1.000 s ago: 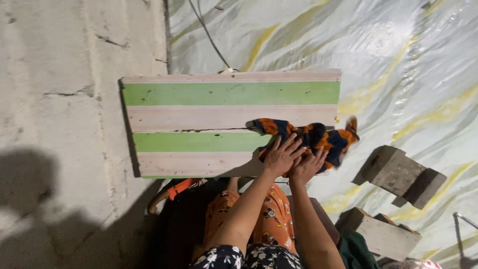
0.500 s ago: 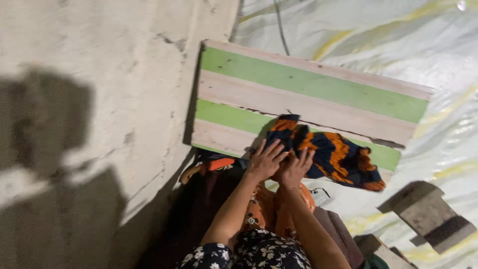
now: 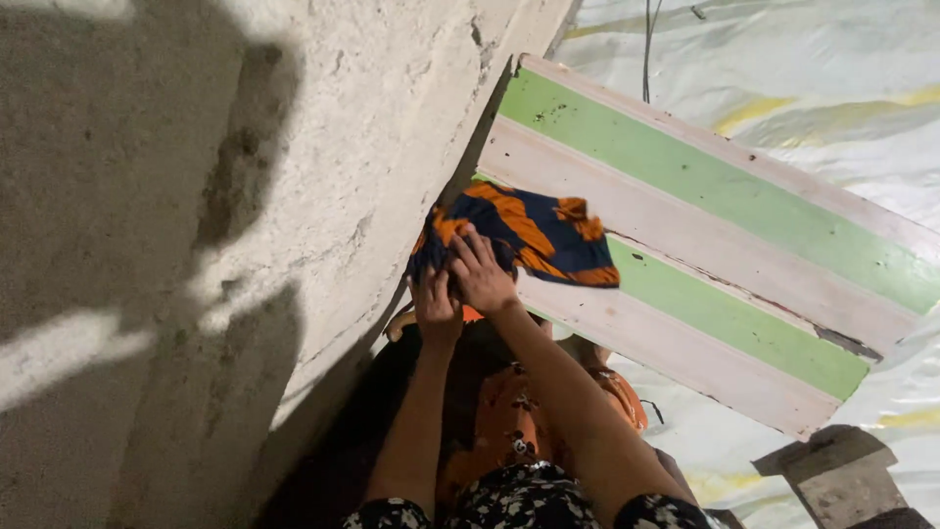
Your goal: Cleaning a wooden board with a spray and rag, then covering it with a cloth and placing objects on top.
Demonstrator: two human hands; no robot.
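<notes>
Since the earlier pictures the orange and navy cloth (image 3: 519, 235) has travelled along the striped board (image 3: 744, 245) from its right part to its left end, and both hands have gone with it; the view has also swung, so the board now runs slantwise from the upper middle down to the lower right, and the concrete wall (image 3: 196, 196) fills the left half of the scene.

The cloth lies bunched on the board's left end, spread toward the right over a pale stripe and a green one, its left edge hanging just at the corner where the board meets the wall. The left hand (image 3: 436, 304) is at the cloth's near left edge, fingers curled up into the fabric, gripping it. The right hand (image 3: 480, 272) lies just beside it, on top of the cloth, fingers bent and pressing into the folds; it seems to clutch the fabric, though how firmly cannot be told. The two hands touch or nearly touch each other.

The board has alternating green and pale pink bands, with a crack along one seam. Behind and to the right of it spreads a pale plastic sheet (image 3: 803, 88) with yellowish streaks, and a thin dark cable (image 3: 646, 49) runs down it at the far side. A grey concrete block (image 3: 837, 480) sits at the near right. Orange patterned clothing (image 3: 519, 421) shows between the forearms, near the bottom.
</notes>
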